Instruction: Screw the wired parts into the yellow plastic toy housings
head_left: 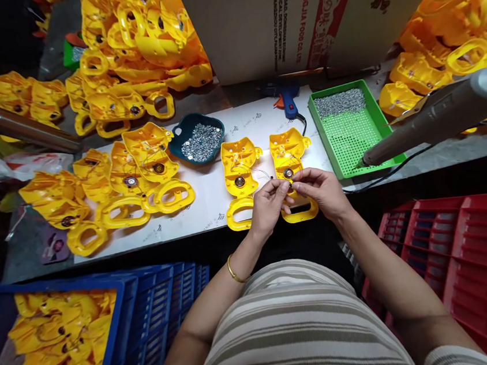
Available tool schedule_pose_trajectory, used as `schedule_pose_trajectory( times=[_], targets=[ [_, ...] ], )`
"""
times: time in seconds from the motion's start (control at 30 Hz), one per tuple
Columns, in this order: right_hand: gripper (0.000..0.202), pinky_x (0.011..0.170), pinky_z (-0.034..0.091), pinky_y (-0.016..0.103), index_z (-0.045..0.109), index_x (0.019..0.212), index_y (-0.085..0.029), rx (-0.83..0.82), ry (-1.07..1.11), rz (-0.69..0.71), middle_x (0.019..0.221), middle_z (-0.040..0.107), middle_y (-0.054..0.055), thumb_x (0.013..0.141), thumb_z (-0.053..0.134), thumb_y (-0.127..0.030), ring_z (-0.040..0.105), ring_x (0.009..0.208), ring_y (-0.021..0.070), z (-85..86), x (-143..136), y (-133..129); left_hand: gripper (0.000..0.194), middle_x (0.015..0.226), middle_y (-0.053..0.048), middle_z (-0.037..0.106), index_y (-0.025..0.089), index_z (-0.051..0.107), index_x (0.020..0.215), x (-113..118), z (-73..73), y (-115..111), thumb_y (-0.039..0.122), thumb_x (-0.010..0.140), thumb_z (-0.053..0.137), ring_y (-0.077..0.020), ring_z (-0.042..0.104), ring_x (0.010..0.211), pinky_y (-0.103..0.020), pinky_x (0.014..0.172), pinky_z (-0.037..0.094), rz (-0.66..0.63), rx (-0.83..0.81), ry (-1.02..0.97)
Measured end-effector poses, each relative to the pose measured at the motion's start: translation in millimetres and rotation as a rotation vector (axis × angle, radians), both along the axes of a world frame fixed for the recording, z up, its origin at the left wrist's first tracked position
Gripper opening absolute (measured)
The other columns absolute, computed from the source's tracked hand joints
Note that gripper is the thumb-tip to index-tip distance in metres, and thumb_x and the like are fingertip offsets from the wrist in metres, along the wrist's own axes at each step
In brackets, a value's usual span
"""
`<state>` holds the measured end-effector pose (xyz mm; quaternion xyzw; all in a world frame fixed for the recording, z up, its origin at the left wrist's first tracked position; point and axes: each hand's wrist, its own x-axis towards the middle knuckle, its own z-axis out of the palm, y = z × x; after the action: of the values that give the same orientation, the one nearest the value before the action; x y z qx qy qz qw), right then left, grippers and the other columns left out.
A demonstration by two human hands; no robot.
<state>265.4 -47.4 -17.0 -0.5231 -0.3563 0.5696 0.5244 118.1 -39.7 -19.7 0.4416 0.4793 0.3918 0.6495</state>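
Over the right one of two yellow plastic shell halves (285, 146), my left hand (271, 200) and my right hand (320, 189) meet fingertip to fingertip. Both are closed in a pinch on a small dark part (290, 185), too small to name and mostly covered by the fingers. A round metal-centred disc sits inside this shell just above my fingertips, and my hands partly hide its looped handle. Left of my left hand lies the second yellow shell half (238, 154), open side up, with thin wires and a dark round disc inside.
A dark bowl of screws (202, 143), a blue glue gun (290, 105) and a green basket (352, 136) with metal bits surround the work. More yellow shells (138, 170) lie left. An electric screwdriver (428, 116) reaches in from the right. Blue (152, 308) and red crates (482, 262) stand below.
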Motion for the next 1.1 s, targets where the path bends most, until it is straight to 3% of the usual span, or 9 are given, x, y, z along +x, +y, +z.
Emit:
schedule_pose_trajectory(
  times=[0.1, 0.17, 0.23, 0.33, 0.57, 0.8, 1.0, 1.1],
  targets=[
    [0.024, 0.069, 0.052, 0.030, 0.066, 0.081, -0.017, 0.111, -0.266, 0.012, 0.084, 0.071, 0.005, 0.068, 0.073, -0.037, 0.064, 0.072, 0.0146, -4.5, 14, 5, 0.024, 0.089, -0.005, 0.067, 0.018, 0.064, 0.088, -8, -0.7, -3, 0.041, 0.090, 0.056, -0.0165, 0.063, 0.081, -0.028, 0.072, 0.053, 0.018, 0.389, 0.421],
    [0.021, 0.068, 0.051, 0.029, 0.068, 0.088, -0.017, 0.168, -0.496, 0.067, 0.084, 0.071, 0.005, 0.074, 0.067, -0.033, 0.064, 0.070, 0.0147, -8.2, 22, 8, 0.020, 0.104, -0.009, 0.067, 0.019, 0.067, 0.095, -12, -2.1, -5, 0.035, 0.091, 0.055, -0.0225, 0.058, 0.103, -0.037, 0.093, 0.047, 0.001, 0.632, 0.707],
    [0.028, 0.068, 0.050, 0.028, 0.066, 0.103, -0.018, 0.212, -0.667, 0.147, 0.083, 0.071, 0.003, 0.077, 0.063, -0.028, 0.064, 0.070, 0.0144, -11.9, 26, 9, 0.026, 0.118, -0.013, 0.063, 0.019, 0.066, 0.108, -15, -4.0, -8, 0.036, 0.089, 0.059, -0.0278, 0.052, 0.115, -0.045, 0.103, 0.039, -0.014, 0.736, 0.923],
    [0.045, 0.068, 0.049, 0.027, 0.055, 0.124, -0.020, 0.246, -0.792, 0.216, 0.085, 0.070, 0.001, 0.079, 0.060, -0.023, 0.063, 0.069, 0.0141, -15.5, 26, 8, 0.041, 0.130, -0.015, 0.058, 0.020, 0.065, 0.116, -17, -6.2, -12, 0.046, 0.084, 0.066, -0.0334, 0.045, 0.123, -0.051, 0.106, 0.031, -0.039, 0.750, 1.111],
    [0.048, 0.079, 0.052, 0.034, 0.047, 0.133, -0.015, 0.343, -1.086, 0.333, 0.096, 0.069, 0.008, 0.085, 0.050, -0.017, 0.063, 0.084, 0.0211, -11.9, 23, 8, 0.024, 0.142, -0.013, 0.051, 0.023, 0.073, 0.093, -15, -3.3, -15, 0.043, 0.081, 0.069, -0.0371, 0.035, 0.138, -0.063, 0.114, 0.012, -0.208, 0.764, 1.177],
    [0.050, 0.078, 0.051, 0.033, 0.045, 0.135, -0.010, 0.489, -1.420, 0.576, 0.105, 0.070, 0.014, 0.085, 0.044, -0.005, 0.061, 0.099, 0.0245, -3.3, 14, 18, 0.013, 0.141, -0.010, 0.053, 0.022, 0.073, 0.085, -15, -7.0, -13, 0.033, 0.081, 0.069, -0.0359, 0.034, 0.138, -0.064, 0.113, 0.012, -0.267, 0.758, 1.158],
    [0.038, 0.070, 0.044, 0.034, 0.057, 0.128, -0.011, 0.615, -1.560, 0.444, 0.087, 0.073, 0.011, 0.097, 0.036, -0.013, 0.061, 0.083, 0.0218, -15.9, 16, -1, 0.011, 0.139, -0.008, 0.055, 0.023, 0.073, 0.082, -17, -9.4, -10, 0.032, 0.079, 0.070, -0.0358, 0.036, 0.137, -0.063, 0.112, 0.016, -0.261, 0.736, 1.128],
    [0.037, 0.069, 0.041, 0.035, 0.060, 0.126, -0.011, 0.687, -1.617, 0.449, 0.091, 0.075, 0.011, 0.098, 0.035, -0.014, 0.062, 0.088, 0.0216, -12.3, 18, -13, 0.009, 0.138, -0.008, 0.057, 0.022, 0.073, 0.079, -16, -8.6, -10, 0.030, 0.079, 0.070, -0.0354, 0.037, 0.136, -0.063, 0.111, 0.017, -0.257, 0.727, 1.121]
  ],
)
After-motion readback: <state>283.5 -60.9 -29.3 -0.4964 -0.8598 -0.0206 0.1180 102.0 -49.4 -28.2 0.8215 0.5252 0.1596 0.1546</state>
